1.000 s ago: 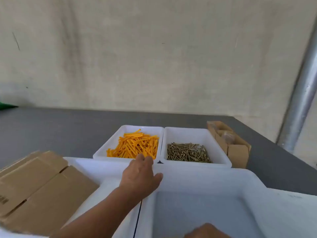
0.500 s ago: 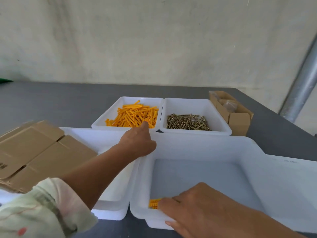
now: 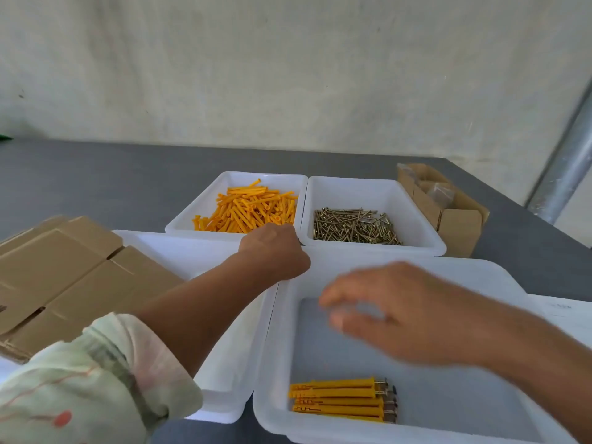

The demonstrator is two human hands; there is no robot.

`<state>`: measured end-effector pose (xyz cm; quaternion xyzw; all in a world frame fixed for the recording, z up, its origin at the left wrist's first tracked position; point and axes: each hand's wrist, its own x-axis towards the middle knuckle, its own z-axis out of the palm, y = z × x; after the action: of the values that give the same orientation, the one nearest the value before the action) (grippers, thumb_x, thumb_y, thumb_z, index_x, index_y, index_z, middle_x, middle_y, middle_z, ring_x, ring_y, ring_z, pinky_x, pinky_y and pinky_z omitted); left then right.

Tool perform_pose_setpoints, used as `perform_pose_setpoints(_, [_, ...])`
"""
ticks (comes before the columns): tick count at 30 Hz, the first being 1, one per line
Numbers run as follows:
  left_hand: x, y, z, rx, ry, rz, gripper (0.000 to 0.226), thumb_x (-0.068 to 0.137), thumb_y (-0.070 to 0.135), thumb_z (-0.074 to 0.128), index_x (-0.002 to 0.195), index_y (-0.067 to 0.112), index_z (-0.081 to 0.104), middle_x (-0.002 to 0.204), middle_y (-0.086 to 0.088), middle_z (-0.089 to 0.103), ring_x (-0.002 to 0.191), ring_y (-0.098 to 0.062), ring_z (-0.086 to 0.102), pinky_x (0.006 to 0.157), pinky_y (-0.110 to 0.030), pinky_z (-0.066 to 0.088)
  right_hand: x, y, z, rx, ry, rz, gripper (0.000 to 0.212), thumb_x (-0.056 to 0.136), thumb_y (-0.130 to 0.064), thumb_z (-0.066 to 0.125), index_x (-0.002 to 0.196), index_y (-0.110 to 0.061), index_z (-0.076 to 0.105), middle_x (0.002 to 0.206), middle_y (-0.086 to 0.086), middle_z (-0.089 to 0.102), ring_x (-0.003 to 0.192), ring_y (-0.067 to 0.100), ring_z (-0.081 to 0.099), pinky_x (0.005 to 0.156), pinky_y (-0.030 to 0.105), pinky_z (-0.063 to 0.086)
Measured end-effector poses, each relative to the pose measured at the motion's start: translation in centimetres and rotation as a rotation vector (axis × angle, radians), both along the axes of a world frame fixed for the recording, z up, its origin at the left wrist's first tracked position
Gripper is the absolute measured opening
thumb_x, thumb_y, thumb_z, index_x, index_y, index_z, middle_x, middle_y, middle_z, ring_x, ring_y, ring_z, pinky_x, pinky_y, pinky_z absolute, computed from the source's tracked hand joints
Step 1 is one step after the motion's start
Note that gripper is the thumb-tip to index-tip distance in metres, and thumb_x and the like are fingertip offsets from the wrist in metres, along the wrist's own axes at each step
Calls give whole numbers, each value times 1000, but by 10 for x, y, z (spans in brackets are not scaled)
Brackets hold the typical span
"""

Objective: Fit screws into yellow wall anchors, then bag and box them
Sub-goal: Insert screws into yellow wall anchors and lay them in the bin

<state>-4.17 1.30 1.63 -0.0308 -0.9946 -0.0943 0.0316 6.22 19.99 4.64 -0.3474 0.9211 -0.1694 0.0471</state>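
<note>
Head view: left hand (image 3: 274, 248) is hovering over the near edge of loose yellow anchors (image 3: 250, 209), frame centre, fingers hidden, grasp not tellable; right hand (image 3: 400, 312) is hovering slack and empty above white bin (image 3: 480, 270); fitted anchors (image 3: 342, 400) are lying bottom centre. Step, likely: fetching an anchor; next is needing one of the brass screws (image 3: 355, 225), right tray

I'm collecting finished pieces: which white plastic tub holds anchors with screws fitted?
The large white plastic tub at near right: only its yellow plastic anchors have metal screw heads showing.
</note>
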Motion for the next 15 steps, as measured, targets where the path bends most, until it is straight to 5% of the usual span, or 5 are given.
perform_pose_setpoints(3, [-1,-3,-2,19,26,-15,17,85,30,56,93,19,44,76,5,40,82,-21,46,57,-27,32,-59,13,-2,136,233,-275,57,92,-60,44,143,-35,40,145,-11,43,134,11,38,106,32,36])
perform_pose_setpoints(7, [-3,-5,-6,28,70,-16,17,84,31,57,92,20,46,73,7,39,76,-18,44,50,-24,27,-104,28,-33,279,213,-374,66,95,-63,36,150,-28,29,153,-3,35,139,20,32,110,38,31])
perform_pose_setpoints(11, [-6,-6,-11,33,104,-22,20,86,33,56,99,19,50,73,7,40,76,-18,45,49,-24,26,-117,33,-53,256,201,-350,49,97,-60,27,131,-30,45,122,-9,56,111,18,54,86,36,38])
perform_pose_setpoints(15, [-7,-4,-16,17,147,-11,29,86,33,55,111,17,55,71,8,40,77,-18,46,50,-24,27,-121,34,-58,232,245,-284,25,99,-55,29,103,-32,39,91,-17,43,85,13,47,73,32,30])
